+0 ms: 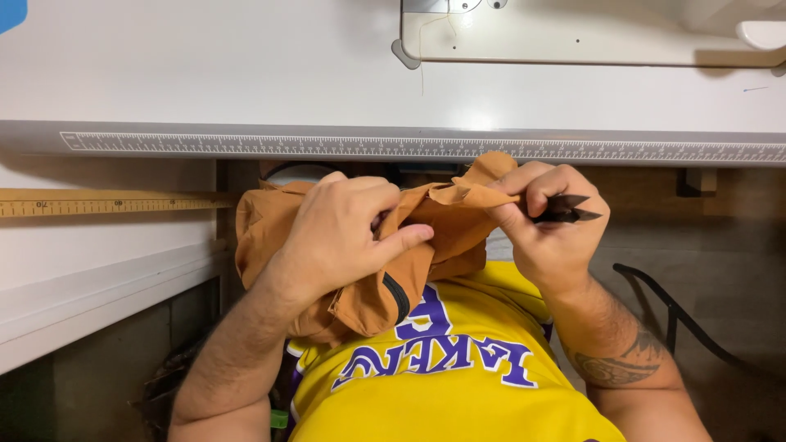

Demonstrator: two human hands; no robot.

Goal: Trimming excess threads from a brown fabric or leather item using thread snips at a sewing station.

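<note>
A bunched orange-brown garment [446, 225] with a dark zipper lies over my lap, just below the table edge. My left hand [344, 233] grips a fold of this fabric, thumb stretched out to the right. My right hand [548, 221] pinches the fabric's upper edge between thumb and fingers and also holds small black thread snips [569, 210], their blades pointing right. Both hands sit close together, with the cloth stretched between them.
A white sewing table [246, 74] with a printed ruler strip [409, 147] along its front edge spans the top. The sewing machine base [589, 37] stands at the top right. A yellow measuring tape [106, 202] lies on the left. A black cable [679, 315] hangs at the right.
</note>
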